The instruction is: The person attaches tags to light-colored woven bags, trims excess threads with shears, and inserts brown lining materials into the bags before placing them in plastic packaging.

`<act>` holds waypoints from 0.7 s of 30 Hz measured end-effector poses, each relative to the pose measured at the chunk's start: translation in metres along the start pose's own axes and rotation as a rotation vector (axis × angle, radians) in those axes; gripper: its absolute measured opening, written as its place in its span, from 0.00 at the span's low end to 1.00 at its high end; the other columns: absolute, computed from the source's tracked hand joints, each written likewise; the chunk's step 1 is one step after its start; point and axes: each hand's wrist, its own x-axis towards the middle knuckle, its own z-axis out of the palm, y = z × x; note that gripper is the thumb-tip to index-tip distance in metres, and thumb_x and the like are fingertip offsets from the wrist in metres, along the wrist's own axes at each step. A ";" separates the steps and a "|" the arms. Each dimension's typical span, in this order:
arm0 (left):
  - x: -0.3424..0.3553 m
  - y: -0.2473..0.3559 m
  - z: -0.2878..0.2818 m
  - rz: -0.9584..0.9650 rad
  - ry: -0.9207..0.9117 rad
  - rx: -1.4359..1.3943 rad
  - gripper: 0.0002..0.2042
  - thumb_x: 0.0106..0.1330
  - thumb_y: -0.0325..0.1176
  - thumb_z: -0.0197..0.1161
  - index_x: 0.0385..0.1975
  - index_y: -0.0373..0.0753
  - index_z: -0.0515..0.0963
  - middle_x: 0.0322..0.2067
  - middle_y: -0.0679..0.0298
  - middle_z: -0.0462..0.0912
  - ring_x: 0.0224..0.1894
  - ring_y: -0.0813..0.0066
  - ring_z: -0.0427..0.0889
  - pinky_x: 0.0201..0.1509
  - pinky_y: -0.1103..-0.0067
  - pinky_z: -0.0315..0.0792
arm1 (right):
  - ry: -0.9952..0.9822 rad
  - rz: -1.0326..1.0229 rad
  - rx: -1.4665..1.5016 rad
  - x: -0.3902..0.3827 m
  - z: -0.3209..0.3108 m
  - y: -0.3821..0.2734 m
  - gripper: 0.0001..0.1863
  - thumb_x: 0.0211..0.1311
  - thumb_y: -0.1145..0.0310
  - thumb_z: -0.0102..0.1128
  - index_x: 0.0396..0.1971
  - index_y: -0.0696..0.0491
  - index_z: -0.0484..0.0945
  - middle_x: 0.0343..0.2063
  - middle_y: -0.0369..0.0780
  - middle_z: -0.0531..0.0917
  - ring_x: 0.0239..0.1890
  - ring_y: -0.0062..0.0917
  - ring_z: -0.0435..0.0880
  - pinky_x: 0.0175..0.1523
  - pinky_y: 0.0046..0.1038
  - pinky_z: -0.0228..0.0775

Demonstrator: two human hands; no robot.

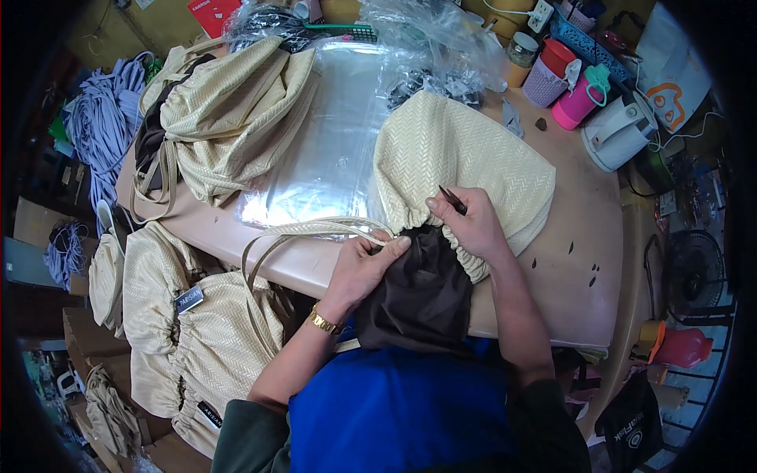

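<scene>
A cream herringbone-woven drawstring bag (pixel 465 158) lies on the table in front of me, its gathered mouth toward me. Dark brown lining (pixel 414 296) spills out of the mouth and hangs over the table edge. My left hand (pixel 364 268), with a gold watch at the wrist, pinches the gathered rim where the lining begins. Cream straps (pixel 315 229) loop out leftward beside it. In my closed right hand (pixel 475 225) is a small dark pointed tool (pixel 452 199), its tip sticking out above the fingers. That hand rests against the rim's right side; its exact kind of tool is unclear.
More cream bags (pixel 229 118) are heaped at the table's left, and others (pixel 205 339) hang below the edge. Clear plastic sheets (pixel 315 150) cover the middle. A white electric kettle (pixel 620 130), a pink tumbler (pixel 579 98) and a jar (pixel 522 51) stand at the far right.
</scene>
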 end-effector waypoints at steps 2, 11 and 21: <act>0.000 -0.001 0.004 -0.003 0.017 -0.114 0.13 0.69 0.40 0.64 0.31 0.35 0.82 0.28 0.68 0.85 0.28 0.89 0.77 0.31 0.86 0.72 | 0.003 0.023 0.002 -0.002 -0.001 -0.001 0.18 0.65 0.61 0.62 0.23 0.62 0.75 0.14 0.32 0.69 0.22 0.14 0.64 0.27 0.28 0.59; -0.035 0.043 -0.016 -0.007 -0.148 0.998 0.20 0.66 0.51 0.62 0.33 0.36 0.82 0.22 0.59 0.83 0.24 0.60 0.81 0.34 0.71 0.72 | 0.124 0.034 0.198 -0.011 -0.015 0.003 0.08 0.63 0.70 0.65 0.31 0.58 0.77 0.25 0.31 0.77 0.29 0.11 0.71 0.35 0.20 0.66; -0.093 0.035 -0.092 0.146 0.072 0.490 0.11 0.60 0.29 0.70 0.35 0.34 0.74 0.27 0.70 0.76 0.30 0.83 0.72 0.34 0.83 0.67 | 0.789 0.233 -0.900 -0.055 -0.180 0.153 0.19 0.62 0.66 0.62 0.51 0.57 0.76 0.39 0.48 0.80 0.43 0.40 0.81 0.50 0.37 0.71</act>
